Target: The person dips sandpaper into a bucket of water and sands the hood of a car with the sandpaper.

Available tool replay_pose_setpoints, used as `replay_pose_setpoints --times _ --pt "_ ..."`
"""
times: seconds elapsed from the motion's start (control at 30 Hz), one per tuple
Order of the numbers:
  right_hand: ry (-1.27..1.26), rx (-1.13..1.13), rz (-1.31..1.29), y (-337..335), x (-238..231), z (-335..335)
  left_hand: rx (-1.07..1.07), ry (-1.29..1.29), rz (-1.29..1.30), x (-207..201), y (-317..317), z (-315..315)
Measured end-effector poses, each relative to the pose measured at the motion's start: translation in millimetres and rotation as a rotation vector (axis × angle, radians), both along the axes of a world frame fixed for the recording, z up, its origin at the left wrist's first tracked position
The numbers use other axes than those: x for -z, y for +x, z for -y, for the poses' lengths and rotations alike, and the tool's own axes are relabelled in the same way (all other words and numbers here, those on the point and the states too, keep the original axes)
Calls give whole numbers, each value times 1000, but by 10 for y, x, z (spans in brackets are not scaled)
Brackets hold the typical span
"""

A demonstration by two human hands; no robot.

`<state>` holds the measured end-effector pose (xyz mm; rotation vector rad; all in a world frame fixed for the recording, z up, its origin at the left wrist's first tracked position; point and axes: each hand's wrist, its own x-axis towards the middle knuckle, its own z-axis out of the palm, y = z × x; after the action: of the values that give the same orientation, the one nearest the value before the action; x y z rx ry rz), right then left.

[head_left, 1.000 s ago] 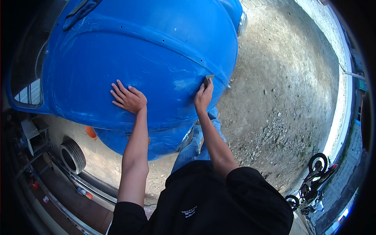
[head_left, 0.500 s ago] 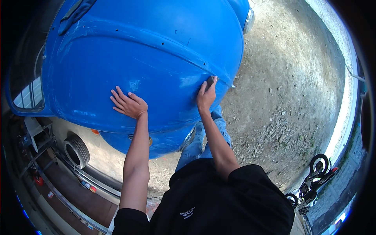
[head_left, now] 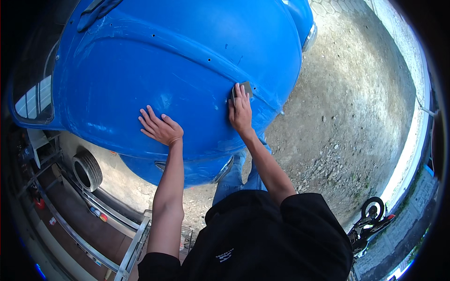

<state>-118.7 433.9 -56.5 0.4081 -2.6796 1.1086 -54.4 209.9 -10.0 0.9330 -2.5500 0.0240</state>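
My left hand [head_left: 162,129] lies flat on the blue car body panel [head_left: 126,84], fingers spread, holding nothing. Farther right, my right hand [head_left: 241,114] presses a small grey sanding block [head_left: 246,88] against the same panel, its fingers laid over the block. The block sits beside a raised ridge with a row of small holes, one of them just to its right. Pale scuffs and scratches mark the blue paint, including a whitish patch above my left hand. My right palm hides part of the block.
A dark cloth [head_left: 97,14] lies on the car at the upper left. Below the car are a loose tyre [head_left: 87,171] and a metal frame [head_left: 133,248]. Gravelly ground [head_left: 337,126] spreads to the right, with a motorcycle [head_left: 370,218] at the lower right.
My right hand has slid the block left along the ridge, away from the panel's right edge, and its fingers now lie flatter over it. My left hand stays spread on the panel. The view has shifted slightly.
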Motion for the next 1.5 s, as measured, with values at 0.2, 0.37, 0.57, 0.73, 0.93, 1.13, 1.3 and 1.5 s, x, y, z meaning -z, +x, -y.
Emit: replay_pose_setpoints --times 0.2,0.37,0.57,0.73,0.93,1.13,1.3,1.5 --pt "-43 -483 -42 -759 -484 163 -14 -15 -13 -4 46 26" --pt "81 -528 94 -235 -62 -587 -33 -10 -26 -10 27 39" --pt "72 -759 19 -956 -661 422 -35 11 -19 -61 28 -11" --pt "58 -768 6 -959 -684 497 -46 63 -8 -51 55 -42" --pt "135 -653 88 -841 -633 419 -43 108 -21 -61 60 -108" --pt "51 -760 -120 -1647 -1148 2124 -78 158 -76 -26 36 -139" --pt "72 -728 -6 -1347 -1047 1701 -65 152 -49 -17 110 -130" --pt "73 -819 -34 -1674 -1203 2102 -75 158 -73 -63 93 -141"
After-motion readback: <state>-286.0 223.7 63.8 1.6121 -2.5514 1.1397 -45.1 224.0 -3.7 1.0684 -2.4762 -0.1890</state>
